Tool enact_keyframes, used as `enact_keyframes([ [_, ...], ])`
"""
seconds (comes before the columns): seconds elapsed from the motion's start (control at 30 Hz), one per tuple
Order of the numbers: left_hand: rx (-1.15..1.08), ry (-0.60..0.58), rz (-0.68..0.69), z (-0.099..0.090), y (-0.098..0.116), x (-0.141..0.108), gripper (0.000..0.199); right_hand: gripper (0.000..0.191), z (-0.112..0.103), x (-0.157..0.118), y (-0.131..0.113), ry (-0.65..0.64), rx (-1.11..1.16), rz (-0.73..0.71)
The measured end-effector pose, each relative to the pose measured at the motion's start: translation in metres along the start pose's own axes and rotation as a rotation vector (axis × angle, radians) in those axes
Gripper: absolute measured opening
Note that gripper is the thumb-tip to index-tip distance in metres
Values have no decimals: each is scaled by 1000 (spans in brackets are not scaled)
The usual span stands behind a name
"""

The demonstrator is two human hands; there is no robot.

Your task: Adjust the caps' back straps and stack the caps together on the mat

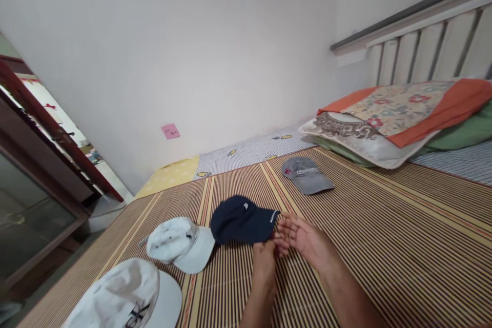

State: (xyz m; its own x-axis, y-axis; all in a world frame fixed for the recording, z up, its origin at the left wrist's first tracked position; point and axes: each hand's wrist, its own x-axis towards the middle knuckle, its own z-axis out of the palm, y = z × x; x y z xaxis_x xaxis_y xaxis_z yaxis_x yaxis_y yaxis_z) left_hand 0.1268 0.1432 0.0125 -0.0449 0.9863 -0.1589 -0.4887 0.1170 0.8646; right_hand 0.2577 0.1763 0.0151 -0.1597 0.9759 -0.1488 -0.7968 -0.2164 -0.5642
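A navy blue cap (236, 219) lies on the striped mat (346, 225), its brim pointing right. My left hand (266, 259) is at the lower edge of the brim, fingers bent towards it; whether they pinch the edge is hidden. Palm up and fingers spread, my right hand (303, 236) is beside the brim's right end with nothing held in it. Left of the navy cap is a pale cap (179, 243), its brim close to the navy one. A larger white cap (123, 294) with black letters lies at the lower left.
A grey cap (305, 174) lies further back on the mat. Stacked pillows (403, 113) are at the right by the headboard (434, 51). A white wall (230, 61) with a pink note (170, 131) stands behind the bed; a doorway is at the left.
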Motion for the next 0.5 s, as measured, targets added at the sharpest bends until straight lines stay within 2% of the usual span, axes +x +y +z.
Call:
enact_keyframes([
  [0.1, -108, 30, -149, -30, -3, -2, 9, 23, 0, 1, 5, 43, -115, 126],
  [0.13, -248, 71, -198, -40, -3, -4, 16, 24, 0, 1, 7, 54, -157, 136],
  [0.2, -480, 225, -222, -57, -2, -6, 22, 22, 0, 2, 12, 62, -230, 114],
  [0.27, -524, 351, -177, -66, 0, -3, 18, 19, 0, 3, 16, 56, -295, 65],
  [0.33, -453, 396, -93, -68, 4, 1, 7, 22, -1, 4, 18, 40, -372, 19],
  [0.43, -381, 356, 31, -65, 12, -1, 25, 36, -4, 4, 14, 86, -514, -93],
  [0.5, -330, 293, 58, -63, 20, -11, 36, 47, -4, 3, 7, 135, -592, -195],
])
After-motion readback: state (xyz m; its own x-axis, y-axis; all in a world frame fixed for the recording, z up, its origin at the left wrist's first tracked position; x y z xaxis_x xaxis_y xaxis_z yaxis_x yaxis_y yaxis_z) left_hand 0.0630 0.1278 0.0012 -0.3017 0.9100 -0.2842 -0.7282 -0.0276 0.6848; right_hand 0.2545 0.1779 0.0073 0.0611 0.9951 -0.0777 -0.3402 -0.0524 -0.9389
